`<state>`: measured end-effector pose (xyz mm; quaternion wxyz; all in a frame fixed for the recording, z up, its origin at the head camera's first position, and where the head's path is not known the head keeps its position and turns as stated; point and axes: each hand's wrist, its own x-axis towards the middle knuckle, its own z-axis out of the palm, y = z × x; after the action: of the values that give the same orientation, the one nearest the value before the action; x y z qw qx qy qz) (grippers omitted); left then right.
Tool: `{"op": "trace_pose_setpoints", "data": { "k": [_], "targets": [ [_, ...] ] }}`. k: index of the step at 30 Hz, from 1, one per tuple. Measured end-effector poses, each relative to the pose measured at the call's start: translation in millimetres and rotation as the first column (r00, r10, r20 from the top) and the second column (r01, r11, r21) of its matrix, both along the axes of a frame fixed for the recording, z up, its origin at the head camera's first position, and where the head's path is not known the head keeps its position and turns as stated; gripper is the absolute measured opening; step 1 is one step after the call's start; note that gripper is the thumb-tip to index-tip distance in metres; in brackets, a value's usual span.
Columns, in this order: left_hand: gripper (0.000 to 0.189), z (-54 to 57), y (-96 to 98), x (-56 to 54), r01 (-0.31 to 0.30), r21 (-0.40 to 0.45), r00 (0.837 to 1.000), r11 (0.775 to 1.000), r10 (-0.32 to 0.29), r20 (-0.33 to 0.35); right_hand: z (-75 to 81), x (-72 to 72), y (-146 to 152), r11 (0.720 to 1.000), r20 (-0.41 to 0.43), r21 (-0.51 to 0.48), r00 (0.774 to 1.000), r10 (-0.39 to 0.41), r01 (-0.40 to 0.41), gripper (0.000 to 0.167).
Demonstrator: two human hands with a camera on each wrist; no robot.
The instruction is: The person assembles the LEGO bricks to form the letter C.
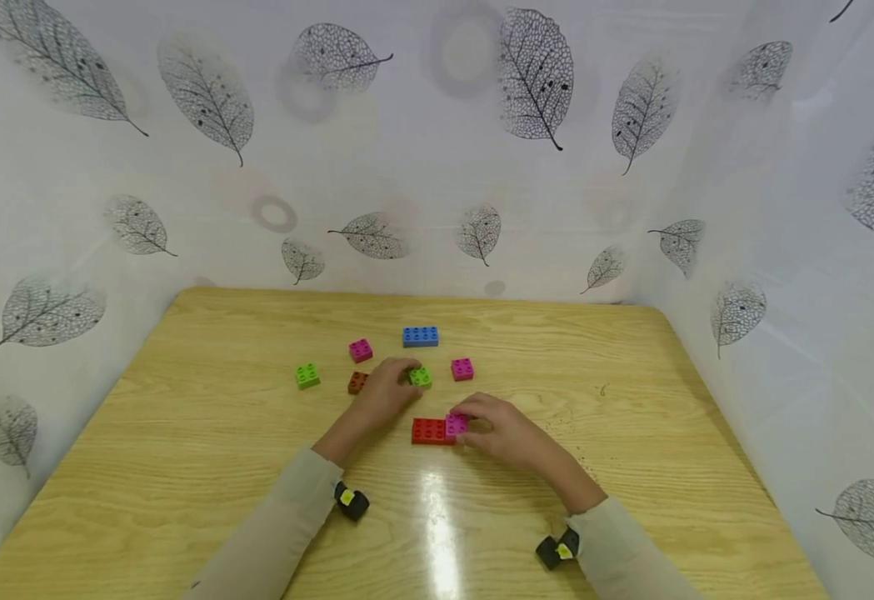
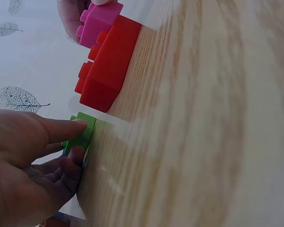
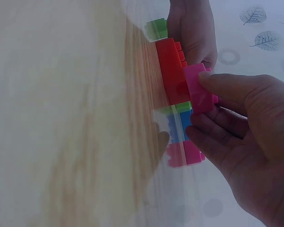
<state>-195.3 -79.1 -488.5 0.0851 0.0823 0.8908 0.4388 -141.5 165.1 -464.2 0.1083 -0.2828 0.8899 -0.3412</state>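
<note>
With thumb and fingers, my right hand [image 1: 510,432] pinches a pink brick [image 1: 455,426] at the right end of the red brick's studded top. The long red brick [image 1: 428,431] lies flat on the table; whether the pink one is fully pressed onto it I cannot tell. My left hand [image 1: 386,390] holds a small green brick [image 1: 420,377] between thumb and fingers, just behind the red brick. In the left wrist view the thumb lies on the side of this green brick [image 2: 84,130], which is at table level. A brown brick [image 1: 357,382] is partly hidden by the left hand.
Farther back on the wooden table [image 1: 182,450] lie a long blue brick [image 1: 420,337] and two pink bricks, one left [image 1: 360,350] and one right [image 1: 462,369]. Another green brick [image 1: 307,376] sits at the left. Leaf-patterned white curtains [image 1: 437,167] surround the table's back and sides.
</note>
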Motion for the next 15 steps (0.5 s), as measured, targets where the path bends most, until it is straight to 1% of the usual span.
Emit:
{"op": "trace_pose_setpoints", "data": {
  "k": [5, 9, 15],
  "targets": [
    [0.041, -0.3, -4.0, 2.8, 0.019, -0.004, 1.000, 1.000, -0.019, -0.016, 0.9, 0.6, 0, 1.000, -0.001, -0.001, 1.000, 0.001, -0.001, 0.036],
    [0.041, 1.0, -7.5, 7.2, 0.026, 0.017, 1.000, 1.000, -0.026, -0.007, 2.1, 1.4, 0, 1.000, 0.013, -0.005, 1.000, -0.002, 0.002, 0.036],
    [0.042, 6.7, -16.5, 16.3, 0.049, 0.055, 0.999, 0.997, -0.050, 0.018, 2.4, 1.9, 0, 1.000, 0.029, -0.002, 1.000, -0.006, 0.006, 0.036]
  ]
}}
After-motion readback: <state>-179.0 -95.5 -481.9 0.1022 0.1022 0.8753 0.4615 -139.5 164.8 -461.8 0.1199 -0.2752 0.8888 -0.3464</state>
